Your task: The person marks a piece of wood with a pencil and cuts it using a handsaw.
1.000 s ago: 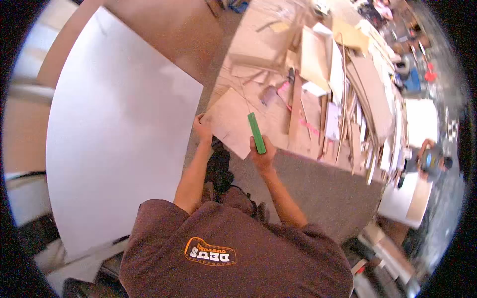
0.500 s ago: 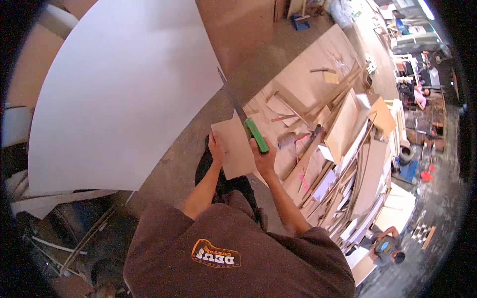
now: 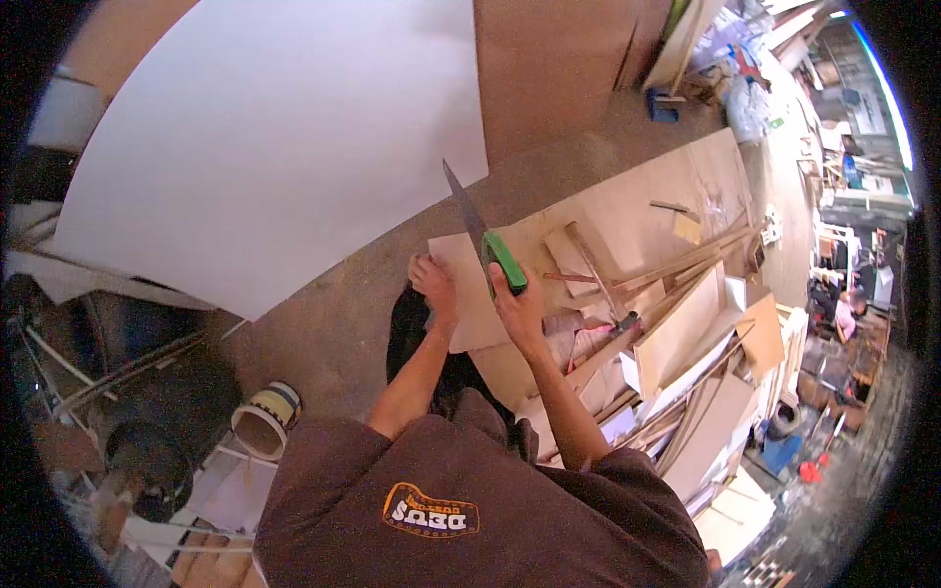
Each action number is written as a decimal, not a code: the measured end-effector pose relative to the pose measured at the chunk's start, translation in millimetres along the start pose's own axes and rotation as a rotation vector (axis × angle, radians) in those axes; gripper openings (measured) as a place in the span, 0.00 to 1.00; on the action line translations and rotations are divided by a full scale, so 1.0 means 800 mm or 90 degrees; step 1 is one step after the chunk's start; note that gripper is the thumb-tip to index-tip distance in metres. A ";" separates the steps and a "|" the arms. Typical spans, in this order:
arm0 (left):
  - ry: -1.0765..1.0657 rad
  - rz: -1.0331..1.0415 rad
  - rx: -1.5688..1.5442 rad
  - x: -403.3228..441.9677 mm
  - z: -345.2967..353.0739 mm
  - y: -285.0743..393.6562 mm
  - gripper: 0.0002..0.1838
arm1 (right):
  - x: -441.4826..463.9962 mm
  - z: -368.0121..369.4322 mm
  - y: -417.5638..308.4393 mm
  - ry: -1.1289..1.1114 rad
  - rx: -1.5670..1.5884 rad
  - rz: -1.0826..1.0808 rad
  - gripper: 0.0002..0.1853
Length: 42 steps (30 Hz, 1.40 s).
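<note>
A handsaw [image 3: 465, 206] with a green handle points up and away in front of me. My right hand [image 3: 517, 304] is wrapped round that handle. My left hand [image 3: 432, 286] grips the left edge of a thin light-brown board [image 3: 461, 294], its fingers curled at the edge. The saw's blade passes over the board's top part and reaches out over the floor, its tip near a large white panel [image 3: 294, 147]. The board's right part lies behind my right hand.
A low wooden surface [image 3: 627, 216] carries strips, offcuts and a box-like piece [image 3: 686, 333]. A bucket [image 3: 266, 419] and dark round containers stand at lower left. Blue dustpan [image 3: 663, 106] lies on the far floor. Another person [image 3: 847, 312] is at far right.
The view has turned, so the white panel and the wood pile sit differently. The board and saw have shifted away from the pile's far-left edge; both hands keep their holds, and the blade shows more clearly.
</note>
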<state>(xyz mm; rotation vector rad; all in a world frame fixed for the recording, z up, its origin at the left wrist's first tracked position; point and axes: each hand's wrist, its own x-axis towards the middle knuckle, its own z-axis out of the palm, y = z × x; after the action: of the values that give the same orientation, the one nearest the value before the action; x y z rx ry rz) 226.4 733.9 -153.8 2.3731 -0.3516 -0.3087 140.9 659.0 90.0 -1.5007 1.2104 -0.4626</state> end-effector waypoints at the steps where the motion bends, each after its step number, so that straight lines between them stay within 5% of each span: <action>1: 0.014 0.007 0.004 -0.003 0.002 -0.005 0.15 | -0.003 -0.001 -0.005 -0.013 0.021 0.003 0.17; 4: -0.115 -0.063 -0.012 -0.008 -0.008 0.016 0.16 | -0.001 0.000 -0.022 -0.092 0.001 0.021 0.19; 7: 0.077 0.124 0.073 -0.002 -0.055 0.052 0.16 | -0.004 0.003 -0.025 -0.093 0.005 -0.048 0.19; 9: -0.111 0.032 0.077 0.023 -0.055 0.059 0.17 | 0.000 0.006 -0.025 -0.047 -0.088 -0.105 0.19; 16: -0.194 0.033 0.136 0.028 -0.071 0.072 0.17 | -0.007 0.011 -0.012 -0.074 0.022 0.012 0.20; 18: 0.034 0.212 0.116 0.030 -0.055 0.058 0.17 | -0.008 0.011 -0.015 -0.036 -0.053 -0.036 0.20; 21: -0.129 0.059 0.176 0.031 -0.051 0.051 0.16 | -0.012 0.016 -0.016 -0.045 -0.024 0.006 0.20; 28: -0.035 0.121 0.074 0.032 -0.033 0.035 0.15 | -0.016 0.034 -0.004 -0.060 0.045 0.014 0.18; 30: -0.088 0.052 0.038 0.032 -0.036 0.036 0.15 | -0.022 0.042 -0.004 -0.031 0.051 -0.032 0.17; 42: -0.047 0.097 0.115 0.028 -0.043 0.046 0.18 | -0.043 0.055 -0.021 0.030 0.045 0.011 0.15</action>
<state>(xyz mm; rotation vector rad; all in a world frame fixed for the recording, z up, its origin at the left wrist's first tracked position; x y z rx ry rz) 251.8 721.6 -106.7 2.4971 -0.6148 -0.3047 169.8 708.4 101.7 -1.4251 1.2307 -0.5256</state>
